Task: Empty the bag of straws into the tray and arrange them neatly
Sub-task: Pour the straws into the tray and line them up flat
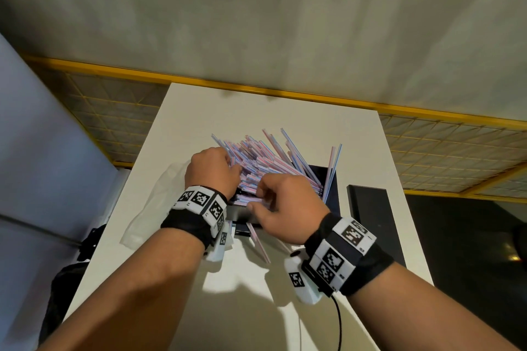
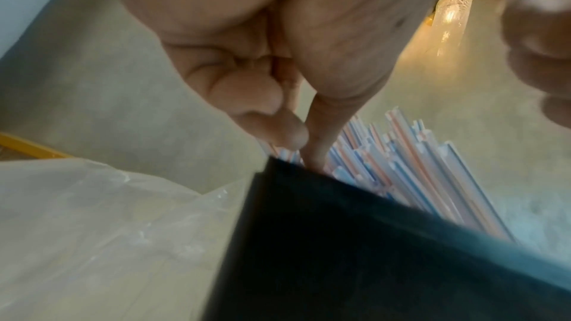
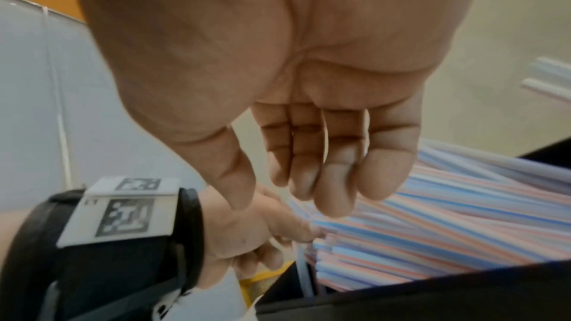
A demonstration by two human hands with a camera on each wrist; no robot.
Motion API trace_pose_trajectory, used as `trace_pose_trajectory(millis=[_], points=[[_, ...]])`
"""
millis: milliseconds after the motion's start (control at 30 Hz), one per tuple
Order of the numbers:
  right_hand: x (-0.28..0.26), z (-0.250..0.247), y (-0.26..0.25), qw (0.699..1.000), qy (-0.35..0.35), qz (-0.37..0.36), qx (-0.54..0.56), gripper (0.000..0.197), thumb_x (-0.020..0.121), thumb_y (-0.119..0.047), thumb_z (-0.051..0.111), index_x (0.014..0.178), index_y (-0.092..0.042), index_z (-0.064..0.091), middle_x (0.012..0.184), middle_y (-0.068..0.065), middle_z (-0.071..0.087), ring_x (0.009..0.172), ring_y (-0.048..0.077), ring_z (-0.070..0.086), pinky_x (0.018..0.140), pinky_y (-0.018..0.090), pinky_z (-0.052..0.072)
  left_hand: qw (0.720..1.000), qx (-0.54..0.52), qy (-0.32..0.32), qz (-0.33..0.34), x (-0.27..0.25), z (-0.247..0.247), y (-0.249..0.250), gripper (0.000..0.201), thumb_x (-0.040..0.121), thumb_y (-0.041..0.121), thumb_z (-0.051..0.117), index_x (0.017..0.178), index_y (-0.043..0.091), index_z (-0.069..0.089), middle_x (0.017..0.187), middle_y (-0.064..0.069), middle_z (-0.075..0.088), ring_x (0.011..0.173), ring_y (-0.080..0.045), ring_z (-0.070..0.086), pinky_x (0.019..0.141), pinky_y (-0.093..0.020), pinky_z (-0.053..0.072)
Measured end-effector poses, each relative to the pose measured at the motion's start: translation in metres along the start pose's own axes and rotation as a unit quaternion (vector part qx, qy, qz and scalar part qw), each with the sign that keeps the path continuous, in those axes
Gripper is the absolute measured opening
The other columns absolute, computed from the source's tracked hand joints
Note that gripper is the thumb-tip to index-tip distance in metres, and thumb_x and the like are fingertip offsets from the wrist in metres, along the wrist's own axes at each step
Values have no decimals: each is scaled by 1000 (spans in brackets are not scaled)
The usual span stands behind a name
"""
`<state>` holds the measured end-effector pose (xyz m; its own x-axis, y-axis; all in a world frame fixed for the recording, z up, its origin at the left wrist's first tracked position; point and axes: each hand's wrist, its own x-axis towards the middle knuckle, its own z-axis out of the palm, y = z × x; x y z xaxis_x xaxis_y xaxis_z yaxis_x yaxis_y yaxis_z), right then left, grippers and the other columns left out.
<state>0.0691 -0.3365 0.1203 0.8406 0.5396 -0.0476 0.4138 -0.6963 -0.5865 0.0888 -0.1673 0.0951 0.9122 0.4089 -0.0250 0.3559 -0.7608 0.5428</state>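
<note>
- Thin pink-and-blue striped plastic straws (image 1: 265,162) — a loose fanned heap in the black rectangular tray (image 1: 333,194), far ends sticking out past the rim over the white table (image 1: 256,111); a few lean upright at the tray's right side, and one stray straw (image 1: 261,245) lies on the table near the tray's front edge.
- Crumpled clear plastic bag (image 1: 154,202) lies flat just left of the tray; it looks emptied, so the job is at the arranging step.
- Left hand (image 1: 212,172) is at the heap's left side, fingers curled down into the straws; left wrist view shows fingertips (image 2: 318,145) pushed in just behind the tray wall — likely gathering the near ends to square them.
- Right hand (image 1: 288,206) is over the near ends, fingers loosely bent; right wrist view shows the palm open above the straws, gripping nothing I can see — seems to be patting ends level.
- Flat black panel (image 1: 373,219) lies right of the tray, maybe its lid.
</note>
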Motion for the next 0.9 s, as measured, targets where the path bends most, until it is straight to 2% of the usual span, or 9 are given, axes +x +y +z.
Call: trace_pose_trajectory(millis=[167, 300, 400, 533, 633, 700, 800, 867, 900], points=[[-6, -13, 30, 994, 17, 108, 10, 21, 85, -30, 71, 75, -16, 58, 61, -6, 57, 56, 7, 52, 62, 25, 48, 999, -50, -1, -9, -3, -6, 6, 12, 83, 17, 69, 73, 9, 69, 75, -10, 70, 80, -33, 65, 75, -33, 54], [-3, -22, 38, 992, 38, 117, 37, 18, 84, -27, 75, 79, -16, 61, 66, -3, 64, 53, 2, 49, 54, 7, 37, 994, -105, 38, 20, -5, -36, 23, 11, 81, 17, 74, 73, 9, 72, 62, 0, 64, 66, -22, 61, 72, -23, 47], [6, -30, 32, 991, 57, 102, 63, 19, 82, -28, 78, 87, -17, 62, 74, -2, 67, 56, 2, 51, 56, 6, 37, 985, -128, 73, 89, -12, -69, 46, 12, 77, 18, 76, 67, 14, 71, 56, 7, 61, 54, -12, 57, 66, -19, 43], [20, -40, 17, 989, 78, 51, 113, 39, 76, -36, 85, 104, -23, 62, 88, -8, 62, 64, -1, 52, 64, 16, 40, 972, -143, 95, 160, -20, -98, 70, 11, 73, 23, 75, 64, 18, 69, 56, 6, 66, 55, -10, 64, 61, -20, 52], [29, -43, 2, 992, 74, 5, 106, 59, 73, -46, 85, 121, -26, 60, 104, -6, 55, 79, -2, 51, 73, 20, 42, 965, -161, 92, 183, -27, -107, 77, 10, 72, 23, 77, 65, 19, 70, 55, 6, 65, 55, -10, 65, 58, -20, 53], [35, -43, -6, 990, 81, -28, 115, 58, 75, -48, 82, 124, -26, 62, 108, -3, 54, 88, -1, 51, 79, 24, 45, 958, -191, 85, 198, -34, -110, 80, 11, 72, 22, 79, 65, 21, 70, 54, 8, 63, 53, -8, 64, 55, -20, 54], [42, -41, -13, 974, 112, -68, 186, 37, 86, -39, 69, 113, -13, 71, 105, 10, 70, 98, 20, 65, 87, 46, 53, 933, -275, 82, 218, -43, -119, 87, 10, 71, 20, 77, 66, 22, 69, 56, 3, 64, 54, -19, 69, 52, -35, 59], [41, -45, -18, 953, 121, -86, 265, 23, 91, -30, 61, 91, -12, 75, 88, 16, 73, 84, 22, 69, 79, 54, 55, 909, -333, 81, 235, -47, -126, 92, 11, 73, 15, 80, 69, 17, 70, 55, 0, 63, 51, -28, 67, 46, -37, 56], [40, -50, -21, 944, 129, -87, 290, 25, 91, -31, 59, 79, -15, 74, 76, 16, 72, 72, 23, 68, 71, 52, 57, 896, -364, 80, 241, -47, -128, 94, 12, 75, 13, 81, 71, 13, 70, 55, 0, 62, 49, -27, 66, 44, -35, 54]])
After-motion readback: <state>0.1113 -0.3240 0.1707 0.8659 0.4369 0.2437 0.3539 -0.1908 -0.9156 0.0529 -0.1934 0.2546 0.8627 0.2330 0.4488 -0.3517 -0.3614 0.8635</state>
